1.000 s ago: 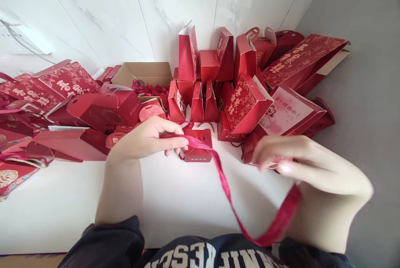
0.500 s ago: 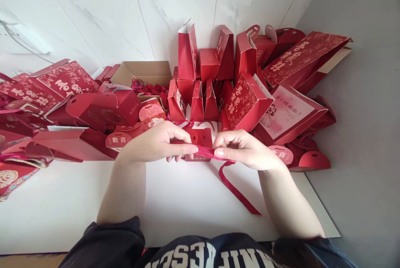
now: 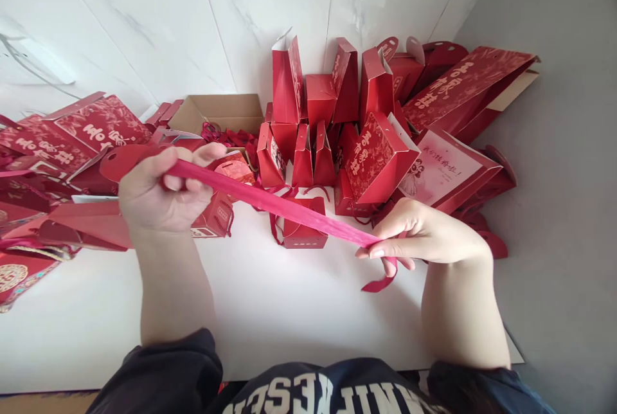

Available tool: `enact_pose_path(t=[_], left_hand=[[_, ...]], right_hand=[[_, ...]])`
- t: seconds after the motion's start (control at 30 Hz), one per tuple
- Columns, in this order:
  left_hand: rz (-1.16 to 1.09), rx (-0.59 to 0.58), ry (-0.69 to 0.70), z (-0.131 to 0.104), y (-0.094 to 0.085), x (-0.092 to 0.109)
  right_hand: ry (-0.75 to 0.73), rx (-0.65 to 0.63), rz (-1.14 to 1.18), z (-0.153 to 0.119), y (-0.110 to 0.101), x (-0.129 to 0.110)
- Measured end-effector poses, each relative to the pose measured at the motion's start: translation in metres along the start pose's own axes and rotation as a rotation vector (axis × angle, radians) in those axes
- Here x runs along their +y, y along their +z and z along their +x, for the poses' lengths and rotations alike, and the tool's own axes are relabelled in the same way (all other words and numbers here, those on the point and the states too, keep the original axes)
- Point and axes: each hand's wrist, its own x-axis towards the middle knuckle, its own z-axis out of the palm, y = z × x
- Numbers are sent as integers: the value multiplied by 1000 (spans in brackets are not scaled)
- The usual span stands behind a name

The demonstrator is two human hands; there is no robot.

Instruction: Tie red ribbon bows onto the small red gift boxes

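A red ribbon (image 3: 284,207) is stretched taut between my hands, sloping down to the right. My left hand (image 3: 166,189), raised at the left, is closed on one end of it. The fingers of my right hand (image 3: 405,237) pinch the ribbon near its other end, and a short tail curls below them. Under the ribbon, a small red box (image 3: 305,231) sits on the white table (image 3: 289,311), with a dark red ribbon loop at its left side.
Several red gift boxes (image 3: 383,157) crowd the back and right. More red boxes and bags (image 3: 91,218) lie at the left. A cardboard box (image 3: 224,112) at the back holds red ribbons. A tiled wall rises behind; a grey wall stands right.
My hands have moved apart, the left one up and leftward, the right one to the right. The ribbon is now pulled long between them, and its loose tail has lifted off the table.
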Motion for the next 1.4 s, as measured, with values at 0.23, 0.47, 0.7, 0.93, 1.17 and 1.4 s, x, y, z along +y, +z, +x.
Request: enact_pose_path(t=[0.23, 0.47, 0.7, 0.93, 1.17, 1.4], left_hand=[[-311, 151, -9, -3, -20, 5], [54, -248, -76, -9, 13, 4], [517, -501, -250, -19, 74, -26], [580, -621, -350, -19, 82, -36], [630, -619, -315, -15, 81, -36], [927, -449, -252, -6, 66, -43]], right_hand=[[134, -171, -132, -8, -4, -2], [147, 44, -277, -9, -3, -5], [-135, 437, 281, 45, 27, 7], [-231, 462, 610, 64, 39, 18], [-264, 631, 625, 65, 38, 20], [-98, 583, 429, 49, 25, 13]])
